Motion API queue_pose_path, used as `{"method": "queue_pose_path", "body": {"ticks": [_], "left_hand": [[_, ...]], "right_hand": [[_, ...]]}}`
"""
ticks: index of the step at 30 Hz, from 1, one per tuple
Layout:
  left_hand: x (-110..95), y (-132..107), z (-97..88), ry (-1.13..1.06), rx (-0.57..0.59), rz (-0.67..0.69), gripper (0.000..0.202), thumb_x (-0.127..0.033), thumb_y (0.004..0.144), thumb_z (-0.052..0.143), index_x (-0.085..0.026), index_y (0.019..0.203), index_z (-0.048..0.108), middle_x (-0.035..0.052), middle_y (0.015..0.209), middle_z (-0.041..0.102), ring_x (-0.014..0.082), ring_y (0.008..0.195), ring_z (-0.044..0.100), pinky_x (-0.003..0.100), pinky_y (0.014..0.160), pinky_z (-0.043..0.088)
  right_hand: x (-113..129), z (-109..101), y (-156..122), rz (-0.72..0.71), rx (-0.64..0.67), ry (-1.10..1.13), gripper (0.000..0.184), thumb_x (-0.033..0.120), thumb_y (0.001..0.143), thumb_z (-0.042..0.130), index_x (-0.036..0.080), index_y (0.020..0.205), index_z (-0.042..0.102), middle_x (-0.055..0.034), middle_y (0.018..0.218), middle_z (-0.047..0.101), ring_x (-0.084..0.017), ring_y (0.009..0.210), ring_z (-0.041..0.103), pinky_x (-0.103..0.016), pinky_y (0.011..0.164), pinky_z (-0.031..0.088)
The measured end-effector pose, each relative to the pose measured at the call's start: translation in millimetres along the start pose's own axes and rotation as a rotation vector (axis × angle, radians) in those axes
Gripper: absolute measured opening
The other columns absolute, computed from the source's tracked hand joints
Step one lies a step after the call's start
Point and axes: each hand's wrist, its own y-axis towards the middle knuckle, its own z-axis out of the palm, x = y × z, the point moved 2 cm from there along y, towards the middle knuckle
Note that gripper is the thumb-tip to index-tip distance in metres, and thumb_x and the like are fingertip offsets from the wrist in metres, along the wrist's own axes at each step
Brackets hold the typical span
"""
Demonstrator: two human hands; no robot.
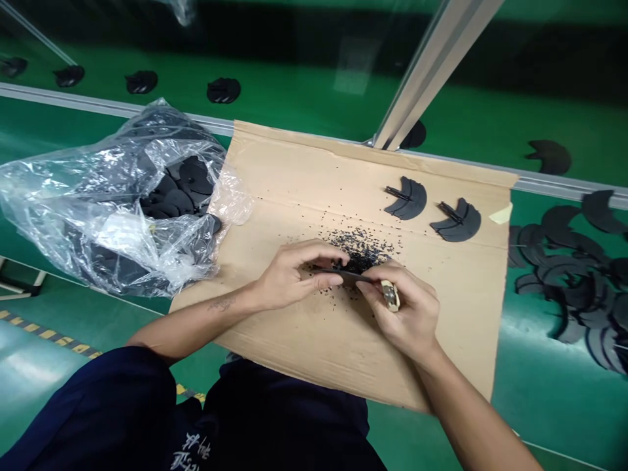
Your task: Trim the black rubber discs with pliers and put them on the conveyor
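Note:
My left hand [289, 275] is closed, pinching a thin flat black part [350, 277] between thumb and fingers. The part is seen nearly edge-on, so its full outline is hidden. My right hand [407, 307] is closed at the part's right end. A small tool with a yellowish, metallic-looking end [391, 296] sticks out of that hand; its working end is hidden. Just beyond the fingers lies a heap of tiny black scraps [363, 252], scattered over a cardboard sheet [294, 347]. Two stacks of curved black pieces, a left one [409, 199] and a right one [458, 222], rest on the cardboard.
A clear plastic bag [98, 183] with several black discs [169, 193] lies to the left. Many curved black pieces [564, 255] are piled on the green surface at right. A metal upright [432, 72] rises behind the cardboard, and several black stacks [223, 90] sit beyond the rail.

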Motion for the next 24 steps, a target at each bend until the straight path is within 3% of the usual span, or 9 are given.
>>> {"method": "queue_pose_path", "body": {"ticks": [3, 7, 14, 24], "left_hand": [[-3, 1, -1.7, -0.001, -0.056, 0.070, 0.026, -0.033, 0.087, 0.075, -0.018, 0.109, 0.074, 0.0069, 0.098, 0.075, 0.0136, 0.089, 0.070, 0.024, 0.076, 0.060], [-7, 2, -3.4, 0.051, -0.054, 0.126, 0.029, -0.034, 0.087, 0.075, -0.019, 0.111, 0.074, 0.0068, 0.097, 0.076, 0.0130, 0.087, 0.070, 0.024, 0.076, 0.060], [-11, 2, -5.4, 0.076, -0.004, 0.234, 0.029, -0.027, 0.089, 0.073, -0.014, 0.115, 0.072, 0.0101, 0.101, 0.075, 0.0139, 0.094, 0.071, 0.025, 0.084, 0.060], [-14, 1, -5.1, 0.088, -0.048, 0.215, 0.020, -0.028, 0.092, 0.069, -0.018, 0.109, 0.075, 0.0084, 0.096, 0.078, 0.0149, 0.089, 0.074, 0.026, 0.080, 0.062]], "right_hand": [[1, 1, -1, -0.130, -0.021, -0.004, 0.014, 0.010, 0.084, 0.068, 0.023, 0.091, 0.066, -0.0013, 0.074, 0.065, -0.016, 0.065, 0.059, -0.031, 0.061, 0.048], [0, 3, -3, -0.229, -0.016, 0.000, 0.019, 0.008, 0.083, 0.069, 0.022, 0.094, 0.064, -0.0019, 0.075, 0.065, -0.015, 0.064, 0.057, -0.032, 0.060, 0.048], [0, 3, -6, -0.287, -0.001, -0.017, 0.019, 0.009, 0.086, 0.066, 0.022, 0.099, 0.063, -0.0036, 0.078, 0.067, -0.016, 0.066, 0.059, -0.033, 0.061, 0.049], [-2, 3, -6, -0.304, -0.005, -0.032, 0.016, 0.012, 0.087, 0.064, 0.022, 0.099, 0.064, -0.0043, 0.076, 0.067, -0.017, 0.065, 0.059, -0.033, 0.060, 0.047]]}}
